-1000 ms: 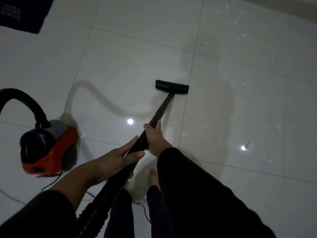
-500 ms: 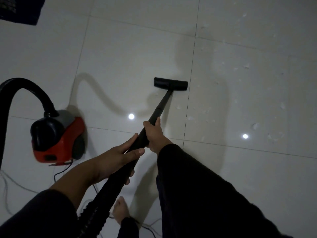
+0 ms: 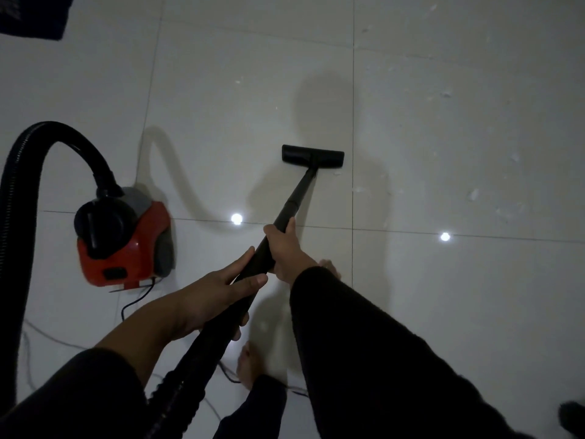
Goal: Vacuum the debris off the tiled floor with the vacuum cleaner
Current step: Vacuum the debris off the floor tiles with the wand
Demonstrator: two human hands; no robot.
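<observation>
A black vacuum wand [image 3: 299,194] slants up from my hands to a flat black floor head [image 3: 312,156] resting on the pale tiles. My right hand [image 3: 286,248] grips the wand higher up, fingers curled round it. My left hand [image 3: 218,296] holds the wand lower down, where it meets the ribbed hose, with its fingers stretched along the tube and its thumb under it. The red and black vacuum body [image 3: 123,239] sits on the floor at the left. Small white debris [image 3: 474,194] is scattered over the tiles to the right of the floor head.
The black ribbed hose [image 3: 19,217] arcs up from the vacuum body and down the left edge. A thin power cord [image 3: 136,302] trails behind the vacuum body. My bare feet [image 3: 250,362] stand below the wand. A dark mat [image 3: 31,14] lies at the top left corner.
The view has shifted, so the vacuum body now sits closer to the middle. The floor head has slid slightly left of the tile joint. Both hands keep the same hold.
</observation>
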